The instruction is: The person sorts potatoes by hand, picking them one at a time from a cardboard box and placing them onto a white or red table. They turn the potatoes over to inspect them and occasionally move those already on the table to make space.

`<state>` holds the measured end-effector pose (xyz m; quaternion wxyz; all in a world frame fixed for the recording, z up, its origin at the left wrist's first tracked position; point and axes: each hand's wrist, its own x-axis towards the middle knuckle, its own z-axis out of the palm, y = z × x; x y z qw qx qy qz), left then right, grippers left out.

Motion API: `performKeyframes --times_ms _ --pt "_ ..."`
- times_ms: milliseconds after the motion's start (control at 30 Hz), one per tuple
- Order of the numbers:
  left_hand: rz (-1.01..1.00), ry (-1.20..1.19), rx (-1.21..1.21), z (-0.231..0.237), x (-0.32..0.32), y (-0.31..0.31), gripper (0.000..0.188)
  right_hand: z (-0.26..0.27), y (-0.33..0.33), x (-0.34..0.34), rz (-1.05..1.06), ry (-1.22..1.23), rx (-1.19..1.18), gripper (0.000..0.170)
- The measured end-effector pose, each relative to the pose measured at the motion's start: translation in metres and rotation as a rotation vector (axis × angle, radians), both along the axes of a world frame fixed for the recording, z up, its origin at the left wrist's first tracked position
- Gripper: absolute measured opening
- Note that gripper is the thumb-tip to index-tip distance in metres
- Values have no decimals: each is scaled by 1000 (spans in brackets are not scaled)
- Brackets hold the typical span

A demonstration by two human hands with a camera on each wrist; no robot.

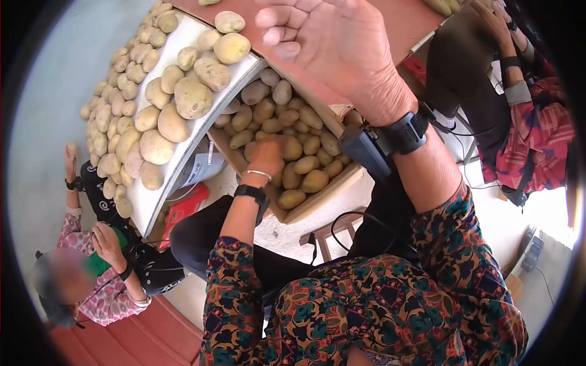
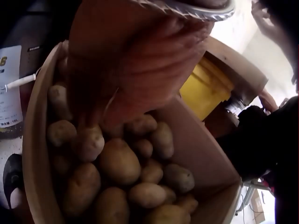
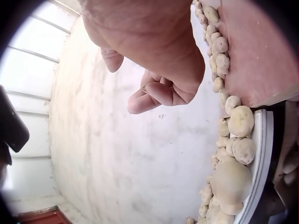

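Note:
My left hand (image 1: 267, 155) reaches down into a cardboard box (image 1: 287, 215) full of potatoes (image 1: 315, 181). In the left wrist view its fingers are in shadow, low over the potatoes, with one potato (image 2: 88, 143) right at the fingertips. Whether the fingers grip it I cannot tell. Raised high over the far side of the box, my right hand (image 1: 339, 52) has its palm turned up and its fingers loosely bent. Nothing lies in it; the right wrist view also shows its bent fingers (image 3: 161, 93) holding nothing.
Many potatoes (image 1: 174, 122) are heaped on a white tabletop (image 1: 183, 161) left of the box. A reddish tabletop (image 1: 403, 18) lies beyond it. One person (image 1: 104, 262) sits at the left, another (image 1: 525, 128) at the right. Under the white table stands a bucket (image 1: 204, 168).

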<state>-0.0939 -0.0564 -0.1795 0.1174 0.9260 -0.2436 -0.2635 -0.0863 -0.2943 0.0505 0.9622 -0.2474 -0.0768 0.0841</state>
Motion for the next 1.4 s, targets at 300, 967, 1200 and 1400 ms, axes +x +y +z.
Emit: performKeyframes --times_ms 300,967,1200,1400 --pt "-289 -306 191 -87 -4 -16 38 -8 13 1 -72 33 -86 48" --pt "200 166 -491 164 -2 -16 65 -16 3 4 -92 25 -204 41" --pt "642 661 -1526 176 7 -20 49 -7 42 -8 -126 -320 -1162 67" --pt "707 788 -1688 173 12 -17 54 -11 67 0 -202 -438 -1687 77"
